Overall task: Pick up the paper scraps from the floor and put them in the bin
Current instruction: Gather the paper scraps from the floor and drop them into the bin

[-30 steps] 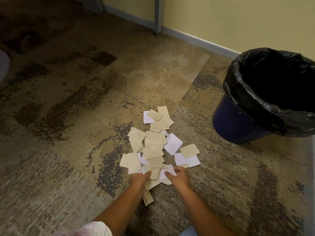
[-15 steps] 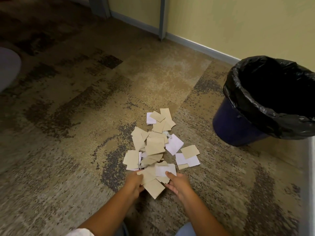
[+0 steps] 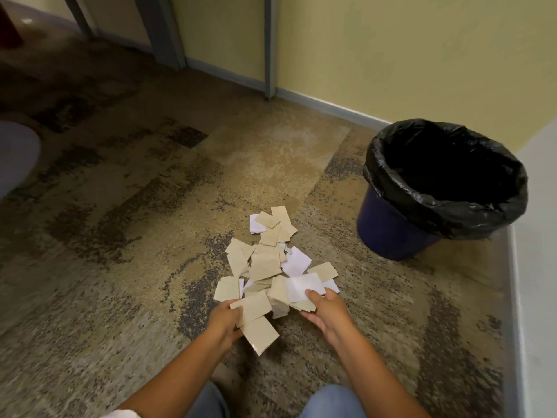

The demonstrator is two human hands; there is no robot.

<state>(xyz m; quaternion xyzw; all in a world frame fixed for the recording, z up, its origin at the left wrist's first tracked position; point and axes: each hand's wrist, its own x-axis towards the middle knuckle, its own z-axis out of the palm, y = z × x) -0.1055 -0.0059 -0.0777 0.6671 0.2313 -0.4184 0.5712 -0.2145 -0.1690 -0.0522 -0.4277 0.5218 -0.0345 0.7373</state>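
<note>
A heap of tan and white paper scraps [image 3: 266,257] lies on the patterned carpet in the middle of the head view. My left hand [image 3: 224,322] grips a few tan scraps [image 3: 256,319] at the near end of the heap. My right hand [image 3: 325,310] holds a bundle of white and tan scraps [image 3: 297,289] lifted off the carpet. The blue bin [image 3: 388,227], lined with a black bag [image 3: 446,206], stands open to the right of the heap, about a forearm's length beyond my right hand.
A yellow wall with a grey baseboard [image 3: 325,105] runs behind the bin. A thin grey post [image 3: 269,46] and a door frame [image 3: 162,31] stand at the back. A pale rounded object [image 3: 16,155] sits at the left edge. My knees [image 3: 328,401] show at the bottom.
Both hands have closed on scraps at the near end of the heap and lifted them. The camera has pulled back, so more wall and the whole bin show.
</note>
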